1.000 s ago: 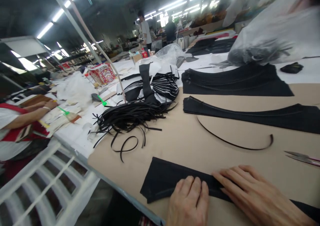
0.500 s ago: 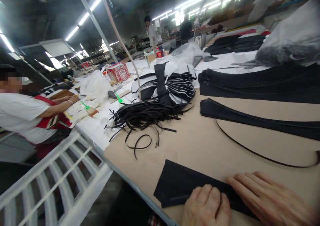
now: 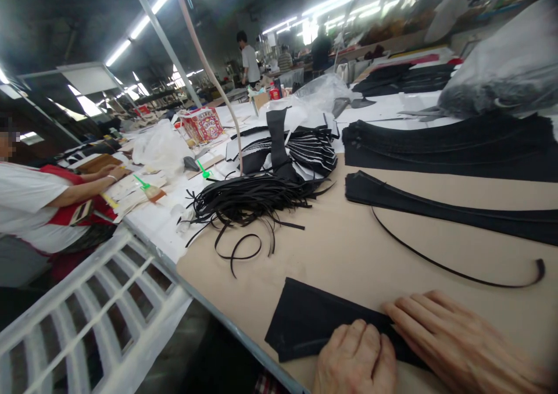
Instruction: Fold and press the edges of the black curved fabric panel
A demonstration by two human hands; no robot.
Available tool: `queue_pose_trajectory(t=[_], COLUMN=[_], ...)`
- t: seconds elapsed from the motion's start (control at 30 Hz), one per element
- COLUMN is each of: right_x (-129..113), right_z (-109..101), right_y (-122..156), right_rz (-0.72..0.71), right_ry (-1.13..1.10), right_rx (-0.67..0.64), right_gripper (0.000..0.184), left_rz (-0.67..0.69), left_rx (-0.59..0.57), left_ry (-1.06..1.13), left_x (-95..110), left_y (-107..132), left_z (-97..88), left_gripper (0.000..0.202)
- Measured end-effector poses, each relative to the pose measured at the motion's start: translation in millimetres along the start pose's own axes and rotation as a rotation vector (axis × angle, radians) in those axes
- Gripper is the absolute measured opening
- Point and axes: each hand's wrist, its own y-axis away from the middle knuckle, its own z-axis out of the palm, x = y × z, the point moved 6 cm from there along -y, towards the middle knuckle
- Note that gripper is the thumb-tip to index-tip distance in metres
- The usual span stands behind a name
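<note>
A long black fabric piece (image 3: 305, 318) lies at a slant near the front edge of the table, its wide end to the left. My left hand (image 3: 355, 359) bears down on its near edge, with the fingers curled and pressed together. Beside it, my right hand (image 3: 457, 341) rests flat on the piece with fingers stretched out. The part of the piece under both hands is hidden. Behind them a thin black strip (image 3: 440, 269) curves over the brown tabletop (image 3: 318, 249). Another folded black piece (image 3: 392, 196) lies farther back.
A heap of narrow black strips (image 3: 257, 199) lies at the centre, with a fanned stack of black-and-white pieces (image 3: 311, 150) behind. A larger black stack (image 3: 449, 147) is at the back right. A white slatted rack (image 3: 100, 312) adjoins the table's left edge. A co-worker (image 3: 30, 202) works beyond.
My right hand has slid slightly left along the black fabric piece, toward my left hand. The whole view has shifted a little. The left hand stays in about the same place.
</note>
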Motion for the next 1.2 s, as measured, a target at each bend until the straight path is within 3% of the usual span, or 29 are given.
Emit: queue_pose_trajectory(t=[0.07,0.3,0.57,0.9,1.07,1.2], right_x=[-3.3,-5.6,16.0,-1.0,17.6,44.0], right_z=[-1.3,-29.6,-46.0,-49.5,-55.1,-74.7], right_y=[-7.0,-29.5,-25.4,-19.7,-18.5,3.4], right_rz=[-0.017,0.005,0.211,0.080,0.135,0.295], right_ry=[-0.006,-0.025,-0.161,-0.017,0.007,-0.036], right_rx=[-0.080,-0.004,-0.225,-0.265,-0.243,-0.240], right_gripper=[0.047,0.034,0.009,0.013,0.012,0.013], left_rz=[0.019,0.045,0.079,0.278,0.358,0.297], left_rx=[-0.013,-0.043,-0.071,-0.185,-0.207,-0.186], left_ry=[-0.009,0.038,0.108,0.058,0.048,0.065], left_x=[0.2,-1.0,-2.9,-6.3,-7.5,-13.3], left_y=[-0.4,-3.8,0.0,2.7,9.8,13.5], left_z=[-0.4,-4.9,-4.4,-3.7,1.6,2.0], left_gripper=[0.022,0.034,0.032,0.028,0.026,0.026])
